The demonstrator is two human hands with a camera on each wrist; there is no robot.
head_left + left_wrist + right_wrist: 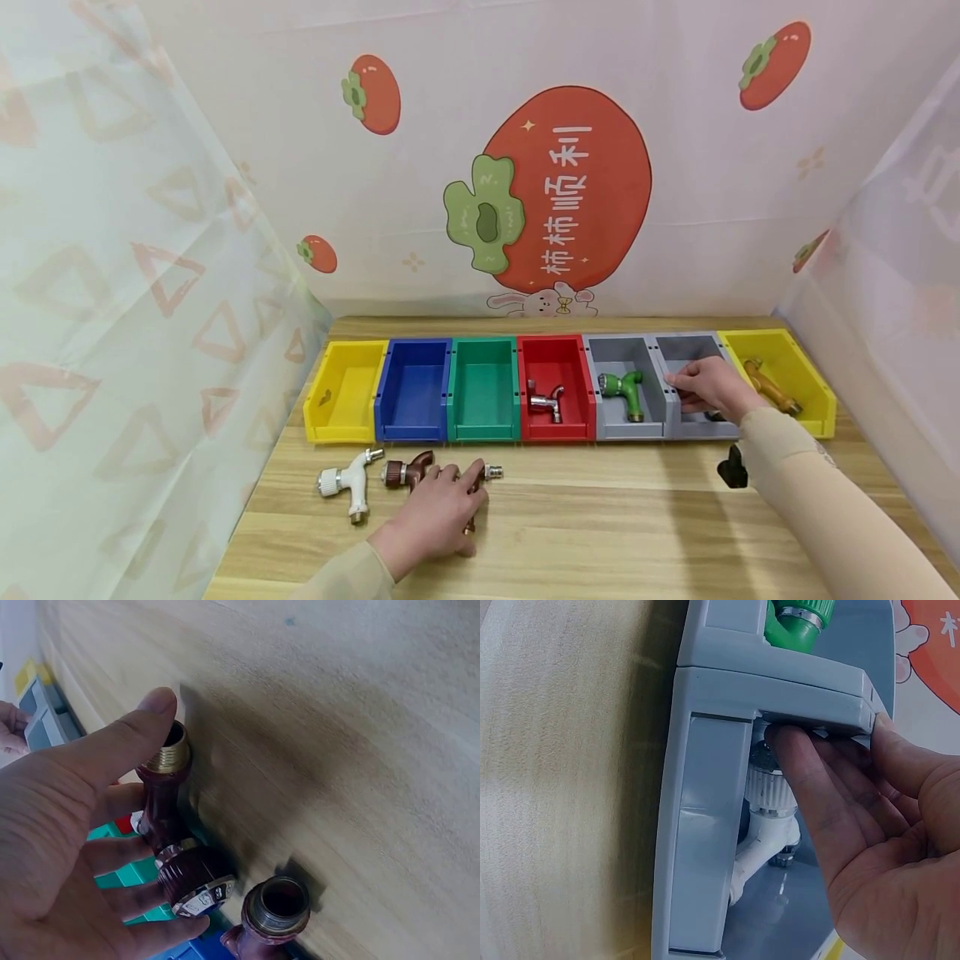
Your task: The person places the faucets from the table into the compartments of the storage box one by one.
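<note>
My left hand (pixel 438 508) is over a dark red faucet (pixel 169 814) on the wooden table, thumb by its brass threaded end and fingers loosely along its other side. Next to it lies another dark red faucet (pixel 408 472), and further left a white faucet (pixel 352 483). My right hand (pixel 712 385) reaches into a grey bin (pixel 709 832); its thumb touches the rim of the side wall and its fingers extend inside. Below those fingers lies a white faucet (pixel 769 832) with a ribbed white knob, apart from the palm.
A row of bins runs along the table's back. The red bin (pixel 555 354) holds a chrome faucet (pixel 547 402), the neighbouring grey one a green faucet (pixel 626 392), the right yellow bin (pixel 813 392) an orange-brown faucet (pixel 772 387). A small black object (pixel 732 468) appears beside my right wrist.
</note>
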